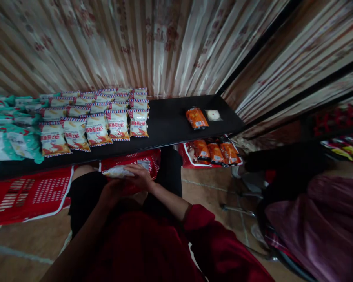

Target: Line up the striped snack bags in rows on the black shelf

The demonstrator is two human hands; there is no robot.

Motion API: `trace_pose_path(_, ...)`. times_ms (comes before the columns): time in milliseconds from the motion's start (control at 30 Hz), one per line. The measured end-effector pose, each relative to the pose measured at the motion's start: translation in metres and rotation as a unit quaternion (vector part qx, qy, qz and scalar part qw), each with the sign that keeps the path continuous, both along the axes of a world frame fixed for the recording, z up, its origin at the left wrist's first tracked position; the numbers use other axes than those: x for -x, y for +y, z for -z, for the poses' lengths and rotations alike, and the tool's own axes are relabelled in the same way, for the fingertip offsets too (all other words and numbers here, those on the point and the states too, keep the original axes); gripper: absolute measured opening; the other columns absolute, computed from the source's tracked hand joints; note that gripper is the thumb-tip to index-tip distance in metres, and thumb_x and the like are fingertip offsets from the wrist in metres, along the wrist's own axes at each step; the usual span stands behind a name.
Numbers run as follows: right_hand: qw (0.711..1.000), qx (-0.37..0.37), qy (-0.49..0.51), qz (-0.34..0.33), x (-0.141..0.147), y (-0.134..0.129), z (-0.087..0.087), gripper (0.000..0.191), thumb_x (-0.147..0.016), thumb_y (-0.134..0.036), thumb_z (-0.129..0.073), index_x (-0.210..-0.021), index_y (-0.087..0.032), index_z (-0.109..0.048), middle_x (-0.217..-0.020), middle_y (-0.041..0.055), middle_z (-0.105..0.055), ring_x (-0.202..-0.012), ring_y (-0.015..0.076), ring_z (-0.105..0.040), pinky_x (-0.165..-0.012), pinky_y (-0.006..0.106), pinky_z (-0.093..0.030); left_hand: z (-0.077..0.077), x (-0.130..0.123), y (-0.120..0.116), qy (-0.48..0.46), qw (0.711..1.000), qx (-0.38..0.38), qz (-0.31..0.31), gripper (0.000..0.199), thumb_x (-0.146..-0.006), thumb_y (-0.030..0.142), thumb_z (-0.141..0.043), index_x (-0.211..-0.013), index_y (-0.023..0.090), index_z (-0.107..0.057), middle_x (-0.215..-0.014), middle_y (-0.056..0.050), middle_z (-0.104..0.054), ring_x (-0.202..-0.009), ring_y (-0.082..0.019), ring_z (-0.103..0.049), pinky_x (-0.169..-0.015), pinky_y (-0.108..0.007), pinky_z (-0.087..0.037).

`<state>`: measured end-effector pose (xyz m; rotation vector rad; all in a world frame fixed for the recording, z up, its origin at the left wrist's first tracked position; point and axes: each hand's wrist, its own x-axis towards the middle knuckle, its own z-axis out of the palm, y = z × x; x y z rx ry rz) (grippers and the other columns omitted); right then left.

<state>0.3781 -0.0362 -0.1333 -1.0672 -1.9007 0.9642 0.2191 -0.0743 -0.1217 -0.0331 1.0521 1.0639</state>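
Low over my lap, both hands are at a pale snack bag (115,171), its print too blurred to read. My left hand (112,190) grips its near side from below; most of those fingers are in shadow. Across the bag's right end lies my right hand (140,177), fingers bent around it. Beneath the hands, between my knees, is a red plastic basket (153,156). On the black table (164,117) ahead, several white snack bags with red print (97,130) stand in rows.
Teal-and-white bags (23,141) fill the table's left end. An orange snack bag (196,118) and a small white packet (213,114) lie to the right. Below are a basket of orange bags (191,158) and another red basket (41,192). A person (320,211) sits at right.
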Motion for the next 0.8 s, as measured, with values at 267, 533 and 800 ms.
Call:
trace_pose_path(267, 0.991, -0.071, -0.104, -0.054, -0.007, -0.003, -0.003, 0.034, -0.082, -0.034, -0.059, -0.116, -0.029, -0.060, -0.127, 0.0034, -0.056, -0.114, 0.0192, -0.051, -0.097, 0.033, -0.039, -0.015, -0.008, 0.003, -0.053, 0.998, -0.023, -0.001, 0.027, -0.090, 0.014, -0.038, -0.092, 0.020, -0.064, -0.092, -0.001, -0.069, -0.085, -0.013, -0.063, -0.083, -0.028, -0.051)
trace_pose_path(533, 0.987, -0.123, -0.094, -0.051, -0.008, -0.021, 0.012, 0.048, -0.077, -0.025, -0.065, -0.123, -0.028, -0.053, -0.133, 0.0084, -0.049, -0.123, 0.0249, -0.040, -0.099, 0.042, -0.038, -0.018, -0.013, 0.007, -0.056, 0.998, 0.028, -0.011, 0.026, -0.092, 0.027, -0.038, -0.094, 0.020, -0.063, -0.093, -0.002, -0.067, -0.085, -0.014, -0.063, -0.077, -0.026, -0.052)
trace_pose_path(800, 0.981, -0.133, -0.123, -0.072, -0.006, -0.036, -0.001, 0.055, -0.076, -0.021, -0.061, -0.129, -0.025, -0.047, -0.137, 0.0118, -0.044, -0.128, 0.0265, -0.032, -0.100, 0.046, -0.038, -0.013, -0.006, 0.005, -0.081, 0.994, 0.062, -0.032, 0.017, -0.088, 0.019, -0.043, -0.094, 0.017, -0.060, -0.085, -0.004, -0.067, -0.073, -0.013, -0.065, -0.070, -0.024, -0.054)
